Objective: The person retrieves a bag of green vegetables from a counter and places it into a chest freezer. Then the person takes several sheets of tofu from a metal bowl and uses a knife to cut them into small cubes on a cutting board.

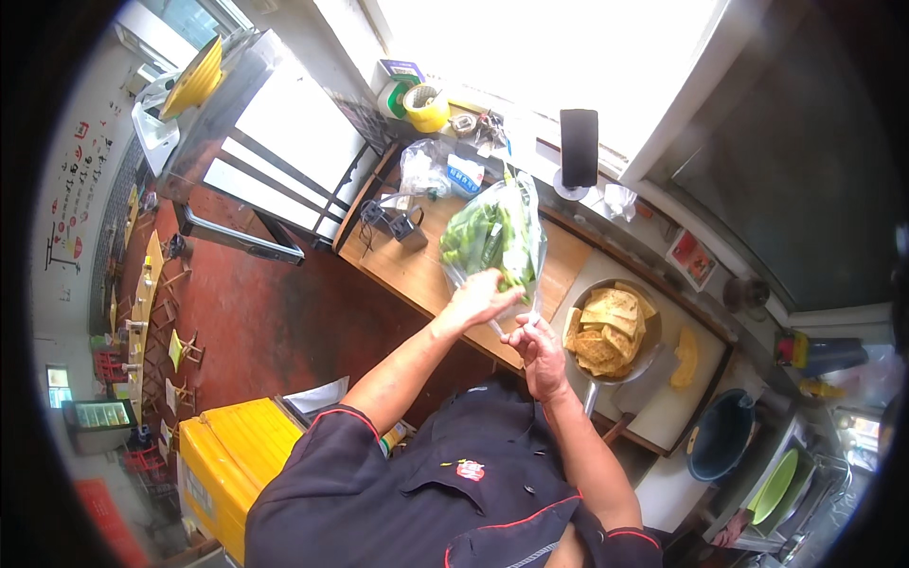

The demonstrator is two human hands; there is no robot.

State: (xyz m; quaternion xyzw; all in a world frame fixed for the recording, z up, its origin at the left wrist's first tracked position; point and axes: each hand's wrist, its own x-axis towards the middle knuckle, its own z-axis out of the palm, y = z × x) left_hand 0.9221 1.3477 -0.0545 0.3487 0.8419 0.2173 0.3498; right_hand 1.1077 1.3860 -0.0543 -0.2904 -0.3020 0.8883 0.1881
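A clear plastic bag (529, 206) of long green vegetables (490, 234), apparently green peppers, lies on the wooden worktop in front of me. My left hand (481, 299) is at the bag's mouth, its fingers around some of the green vegetables; the fingertips are partly hidden. Just to its right, my right hand (540, 351) pinches the bag's edge between thumb and fingers. Right of the bag, a metal pan (653, 334) holds yellow-brown slabs (611, 326), perhaps fried tofu, on a white cutting board (650, 415). A cleaver (643, 383) rests beside the pan.
A yellow piece of food (684, 358) lies past the cleaver. Black power adapters (401, 226) sit on the worktop's left. Tape rolls (427, 108) and a phone-like black device on a stand (579, 149) line the sill. A blue basin (721, 434) stands right, a yellow box (238, 454) lower left.
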